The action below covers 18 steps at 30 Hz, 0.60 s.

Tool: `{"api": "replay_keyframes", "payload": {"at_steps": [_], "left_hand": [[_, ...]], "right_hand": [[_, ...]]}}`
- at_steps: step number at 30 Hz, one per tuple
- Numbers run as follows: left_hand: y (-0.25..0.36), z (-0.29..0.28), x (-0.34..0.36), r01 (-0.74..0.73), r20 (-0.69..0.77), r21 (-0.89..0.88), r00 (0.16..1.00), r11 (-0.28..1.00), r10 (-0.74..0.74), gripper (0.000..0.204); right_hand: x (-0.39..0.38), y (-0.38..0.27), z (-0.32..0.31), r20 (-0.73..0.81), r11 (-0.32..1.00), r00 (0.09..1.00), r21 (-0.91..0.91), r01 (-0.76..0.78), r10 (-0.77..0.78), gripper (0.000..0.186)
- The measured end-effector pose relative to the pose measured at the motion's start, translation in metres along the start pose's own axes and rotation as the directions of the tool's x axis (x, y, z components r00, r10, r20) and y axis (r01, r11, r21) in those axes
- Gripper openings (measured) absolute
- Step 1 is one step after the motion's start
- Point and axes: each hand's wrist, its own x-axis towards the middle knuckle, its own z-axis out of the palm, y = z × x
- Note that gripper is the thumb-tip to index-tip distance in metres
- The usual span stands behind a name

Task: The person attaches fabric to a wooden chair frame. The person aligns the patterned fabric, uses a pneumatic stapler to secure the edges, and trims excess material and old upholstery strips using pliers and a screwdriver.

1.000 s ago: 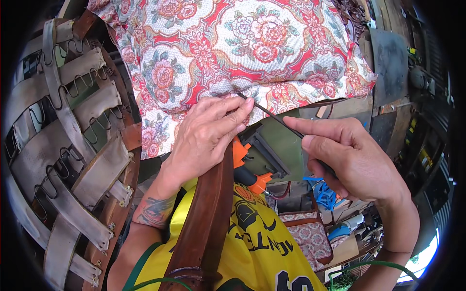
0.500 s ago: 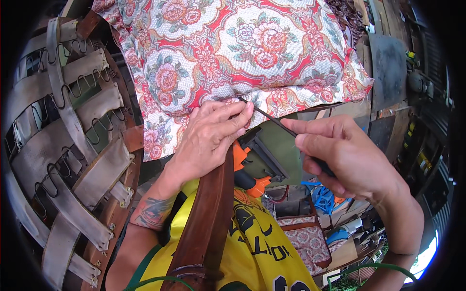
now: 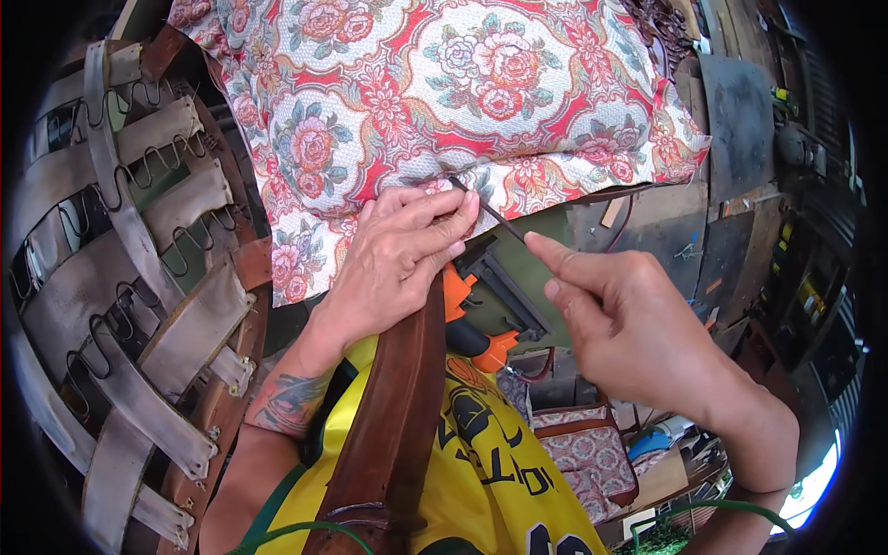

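Observation:
Floral upholstery fabric (image 3: 499, 79) in red, white and green covers a padded seat ahead of me. My left hand (image 3: 393, 245) is closed over its near edge, fingers pressed together on the cloth; the thumb is hidden. My right hand (image 3: 629, 314) grips a thin, dark, rod-like tool (image 3: 495, 215), its handle hidden in the palm. The tool slants up and left, its tip at the fabric seam just beyond my left fingertips. Below the left hand, a brown wooden armrest (image 3: 388, 407) runs down in front of my yellow shirt.
At left stands a wooden frame with grey webbing straps (image 3: 190, 333) and wire springs. An orange-and-black tool (image 3: 499, 350) lies beyond the armrest. A floral-covered wooden-framed piece (image 3: 587, 453) is at lower right. A dark flat board (image 3: 735, 120) lies at upper right.
My right hand has moved slightly down and nearer, its wrist turning, with the tool still in it. My left hand stays nearly in place on the fabric edge.

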Motion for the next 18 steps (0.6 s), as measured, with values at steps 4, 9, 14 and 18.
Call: {"api": "replay_keyframes", "payload": {"at_steps": [4, 9, 14, 18], "left_hand": [[-0.001, 0.005, -0.001, 0.002, -0.01, -0.021, 1.0, 1.0, -0.002, 0.042], [-0.002, 0.003, -0.001, -0.004, -0.003, -0.015, 1.0, 1.0, 0.004, 0.042], [-0.001, 0.002, -0.001, 0.026, 0.024, -0.011, 0.999, 1.0, -0.026, 0.045], [0.0, 0.0, 0.002, 0.023, 0.054, -0.012, 0.998, 1.0, -0.022, 0.047]], "right_hand": [[0.002, -0.009, -0.004, 0.083, 0.95, 0.971, 0.203, -0.238, 0.226, 0.04], [-0.008, 0.007, 0.011, -0.061, 0.98, 0.989, -0.158, 0.125, -0.136, 0.043], [-0.014, 0.016, 0.022, -0.093, 0.839, 0.947, -0.496, 0.225, -0.308, 0.051], [-0.008, 0.015, 0.018, -0.089, 0.954, 0.97, -0.219, 0.204, -0.227, 0.05]]}}
